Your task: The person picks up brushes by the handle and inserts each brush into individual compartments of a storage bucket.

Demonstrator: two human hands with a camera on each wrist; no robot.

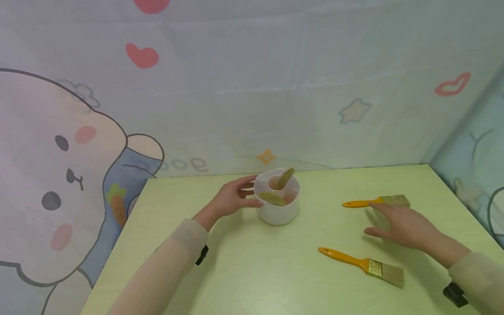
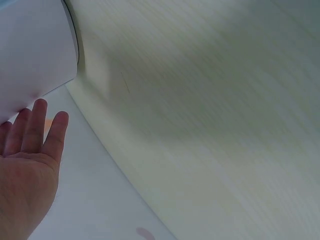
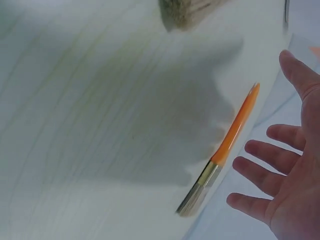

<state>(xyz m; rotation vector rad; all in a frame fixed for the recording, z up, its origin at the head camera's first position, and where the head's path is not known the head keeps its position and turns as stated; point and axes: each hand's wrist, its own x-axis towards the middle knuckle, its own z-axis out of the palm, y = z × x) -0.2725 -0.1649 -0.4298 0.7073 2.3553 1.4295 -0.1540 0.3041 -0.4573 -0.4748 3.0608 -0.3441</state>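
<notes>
A white round holder (image 1: 277, 215) with several compartments stands on the table, with two olive-yellow, rough-textured pieces (image 1: 286, 177) sticking out of its top. At its left side is my left hand (image 1: 226, 199), thumb toward the front and fingers behind. The left wrist view shows these fingers (image 2: 34, 127) fairly straight against the white wall. My right hand (image 1: 409, 226) hovers with spread fingers beside the farther paintbrush (image 1: 360, 204), which has an orange handle and pale bristles. Nothing is in that palm (image 3: 300, 195). Nearer to me lies a second, wider paintbrush (image 1: 346, 258), bristles pointing right.
The pale yellow-green table (image 1: 252, 280) ends at the back against a printed cloth (image 1: 244, 109) with hearts and a cartoon bear. Another cloth (image 1: 484, 175) hangs along the right side, with a dark curved line at its edge.
</notes>
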